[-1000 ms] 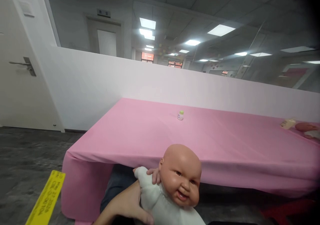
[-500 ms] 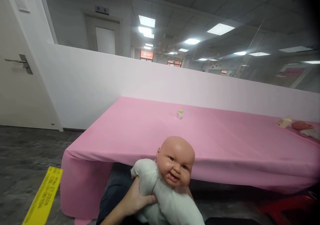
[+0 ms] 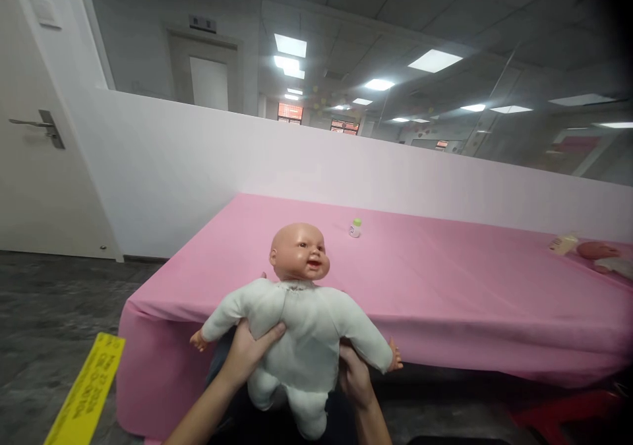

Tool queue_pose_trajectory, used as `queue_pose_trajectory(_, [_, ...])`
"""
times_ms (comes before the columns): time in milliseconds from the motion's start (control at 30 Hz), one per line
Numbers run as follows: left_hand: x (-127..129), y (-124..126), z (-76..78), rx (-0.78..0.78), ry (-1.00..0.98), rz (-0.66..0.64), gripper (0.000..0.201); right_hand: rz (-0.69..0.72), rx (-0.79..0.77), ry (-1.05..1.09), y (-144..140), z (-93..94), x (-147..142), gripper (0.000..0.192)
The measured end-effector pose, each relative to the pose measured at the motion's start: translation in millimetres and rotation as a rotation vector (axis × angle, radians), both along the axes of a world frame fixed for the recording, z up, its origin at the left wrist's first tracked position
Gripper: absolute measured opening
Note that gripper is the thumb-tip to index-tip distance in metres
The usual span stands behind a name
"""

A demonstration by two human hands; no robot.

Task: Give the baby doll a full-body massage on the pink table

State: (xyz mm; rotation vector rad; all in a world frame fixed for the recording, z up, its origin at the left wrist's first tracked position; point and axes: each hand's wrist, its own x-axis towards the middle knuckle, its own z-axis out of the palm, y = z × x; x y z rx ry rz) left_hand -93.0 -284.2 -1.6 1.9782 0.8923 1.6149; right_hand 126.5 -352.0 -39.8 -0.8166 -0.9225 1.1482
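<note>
The head view, the only one here, shows a baby doll held upright in mid-air in front of the near edge of the bench, facing the camera, its long axis running close to vertical from the bald head at the top to the soft white legs hanging at the bottom. The left hand grasps the doll's torso under its arm on the left of the picture, thumb pressed across the white cloth of the chest; the right hand is closed on the torso's other flank, low under the doll's other arm, with the fingers mostly hidden behind the body. So the doll lies straight ahead of and just above both hands, gripped between them, with neither hand clearly nearer, though the left sits a little higher up the body. Both doll arms stick out sideways and slightly down. The doll hangs clear of the pink cloth and does not touch it. On the bench beyond, well apart from the doll, stands a small bottle with a green cap; at the far right edge lies a second doll beside a pale bottle. A yellow strip shows at lower left.
</note>
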Motion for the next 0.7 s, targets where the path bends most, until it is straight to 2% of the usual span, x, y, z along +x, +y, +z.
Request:
queue_pose_trajectory(100, [-2.5,10.5,12.6,-0.223,-0.127,-0.149,0.023,0.014,0.07,0.016,9.4,-6.0,-4.0,0.06])
queue_pose_trajectory(200, [0.6,17.9,26.6,-0.341,-0.204,-0.22,0.021,-0.042,0.041,-0.052,25.9,11.8,-9.7,0.061])
queue_pose_trajectory(267, [4.6,23.9,34.9,-0.372,-0.228,-0.244,0.028,-0.106,0.006,-0.136,38.5,33.2,-13.0,0.059])
queue_pose_trajectory(367, [10.1,39.3,43.9,-0.362,-0.237,-0.267,0.043,-0.202,0.036,-0.248,57.2,66.7,-15.2,0.062])
queue_pose_trajectory(467, [14.7,63.0,50.6,-0.379,-0.207,-0.245,0.051,-0.176,0.067,-0.293,78.2,91.6,-13.2,0.058])
queue_pose_trajectory(533, [18.9,82.5,55.3,-0.383,-0.18,-0.243,0.054,-0.177,0.119,-0.31,96.2,101.6,-9.9,0.062])
queue_pose_trajectory(633, [28.3,115.1,61.5,-0.392,-0.136,-0.279,0.056,-0.186,0.145,-0.332,128.6,106.6,-3.3,0.07])
queue_pose_trajectory(700, [35.4,136.7,62.7,-0.435,-0.077,-0.245,0.057,-0.16,0.112,-0.34,150.2,104.4,1.4,0.061])
